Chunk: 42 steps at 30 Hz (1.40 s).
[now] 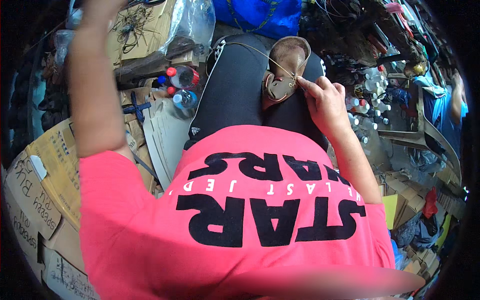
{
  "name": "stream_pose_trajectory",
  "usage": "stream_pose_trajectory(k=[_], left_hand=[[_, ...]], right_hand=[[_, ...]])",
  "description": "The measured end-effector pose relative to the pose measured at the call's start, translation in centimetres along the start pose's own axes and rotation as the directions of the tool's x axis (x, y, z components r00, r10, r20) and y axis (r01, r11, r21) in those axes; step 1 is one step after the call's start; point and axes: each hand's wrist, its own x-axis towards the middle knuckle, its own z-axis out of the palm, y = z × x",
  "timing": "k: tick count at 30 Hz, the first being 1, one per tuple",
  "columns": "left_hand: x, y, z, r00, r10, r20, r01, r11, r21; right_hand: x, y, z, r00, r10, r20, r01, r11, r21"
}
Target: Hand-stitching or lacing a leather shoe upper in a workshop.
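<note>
A brown moccasin-style shoe (pixel 282 90) with a tan, stitched upper rests across my dark-trousered thighs, its opening pointing away from me. My right hand (pixel 327 102) is closed at the shoe's right side, fingertips pinched against the upper beside a small lace. From that spot a thin light-coloured thread (pixel 257 51) runs up and left over my left knee. The far end of the thread cannot be made out. My left forearm (pixel 95 85) is raised at the far left, smeared by motion; its hand lies beyond the top edge.
Bottles with red and blue caps (pixel 185 77) stand left of my legs, near flattened cardboard (pixel 55 155). A blue bag (pixel 270 17) lies ahead. Several small white bottles (pixel 372 85) crowd the right, beside a plastic chair (pixel 425 135). Another person's arm (pixel 457 97) shows at the right rim.
</note>
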Motion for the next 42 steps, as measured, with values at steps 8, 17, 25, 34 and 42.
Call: stream_pose_trajectory(k=[8,17,25,34,42], left_hand=[[-15.3,13.5,8.4,0.827,0.14,0.544,0.055,0.944,-0.326],[-15.1,14.3,11.9,0.776,0.226,0.589,0.22,0.778,-0.588],[-15.0,14.5,11.7,0.736,0.236,0.634,0.218,0.805,-0.552],[-15.1,14.9,11.9,0.739,0.242,0.629,0.21,0.805,-0.556],[-14.2,14.6,13.9,0.67,0.306,0.677,0.278,0.742,-0.611]], right_hand=[[0.0,1.5,0.0,0.998,0.024,0.052,-0.03,0.993,0.116],[2.3,5.1,-0.1,0.985,0.017,0.17,-0.085,0.91,0.405],[2.7,5.4,0.2,0.969,0.029,0.243,-0.149,0.859,0.489],[2.5,5.9,0.8,0.977,-0.015,0.212,-0.118,0.792,0.598],[3.1,6.4,1.1,0.947,-0.048,0.318,-0.197,0.694,0.692]])
